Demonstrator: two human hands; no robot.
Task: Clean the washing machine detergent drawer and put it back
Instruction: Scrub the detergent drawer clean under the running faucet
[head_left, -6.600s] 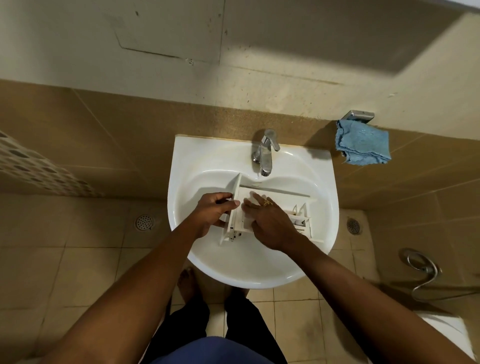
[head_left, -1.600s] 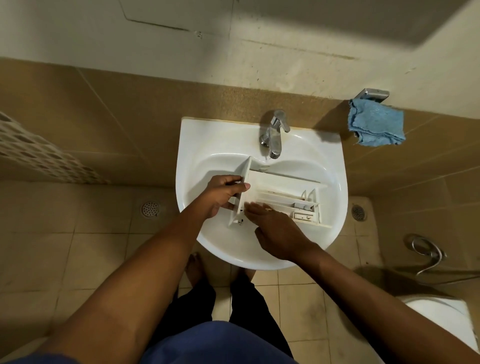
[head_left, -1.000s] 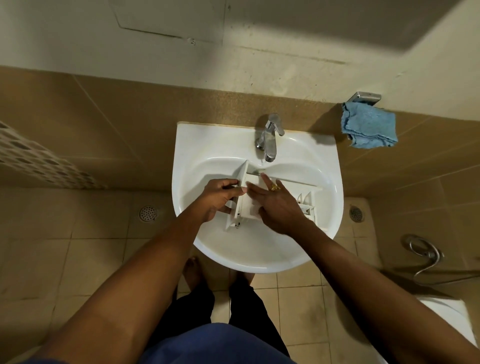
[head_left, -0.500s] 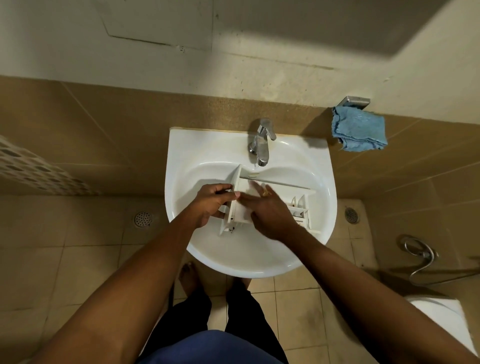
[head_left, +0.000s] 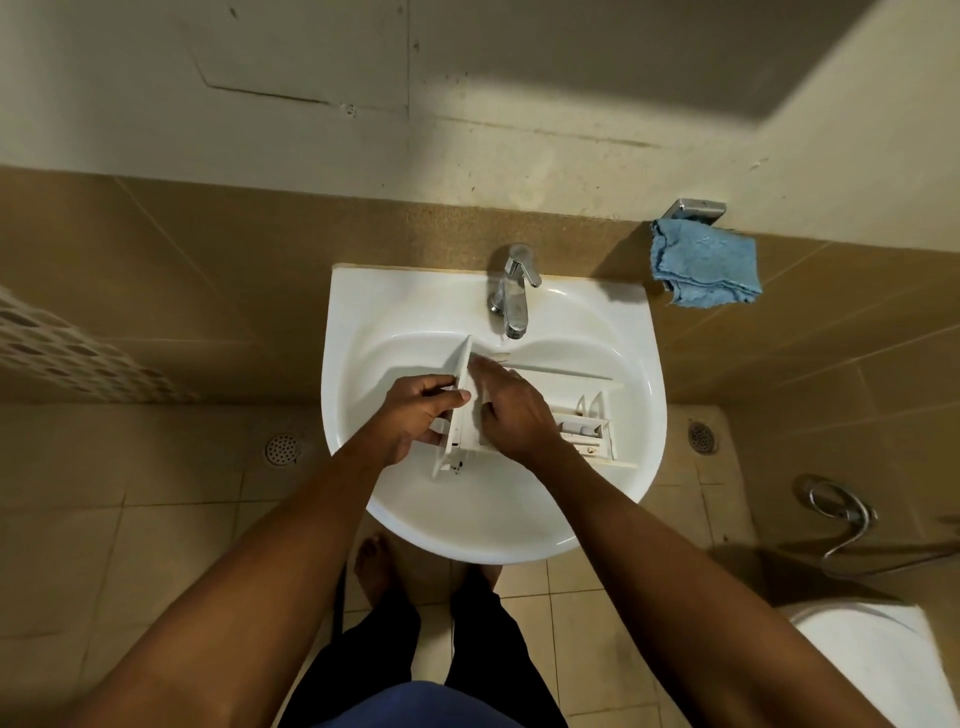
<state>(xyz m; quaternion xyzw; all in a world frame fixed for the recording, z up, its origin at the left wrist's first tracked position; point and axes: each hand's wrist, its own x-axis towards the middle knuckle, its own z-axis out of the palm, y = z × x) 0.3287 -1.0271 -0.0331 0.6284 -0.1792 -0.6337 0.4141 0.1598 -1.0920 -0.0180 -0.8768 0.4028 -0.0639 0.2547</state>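
Below the near rim of the white ceramic basin (head_left: 498, 545), your bare feet stand on beige floor tiles, and both forearms reach up over that rim. Inside the basin, the white plastic detergent drawer (head_left: 582, 387) lies across the bowl, with its front panel (head_left: 461, 379) standing on edge in the basin's left half.

Your left hand (head_left: 415, 410) grips that panel, thumb over its top edge and fingers curled behind it. That grip is unchanged from a second and a half ago. Your right hand (head_left: 511, 415) has moved. Then it rested at the drawer's side nearest the basin's front rim. Now it lies in the large compartment just beside the panel, holding nothing, with its fingers stretched out and blurred, reaching towards the basin's back.

From this, you appear to be rubbing that compartment clean by hand, below the chrome tap (head_left: 511, 296) on the basin's back rim. Whether water is running is hard to tell. The small divided compartments towards the basin's right lie uncovered and probably come next.

Beyond the basin's back right corner, a blue cloth (head_left: 704, 270) hangs on the tiled wall, likely for drying the drawer before you refit it.
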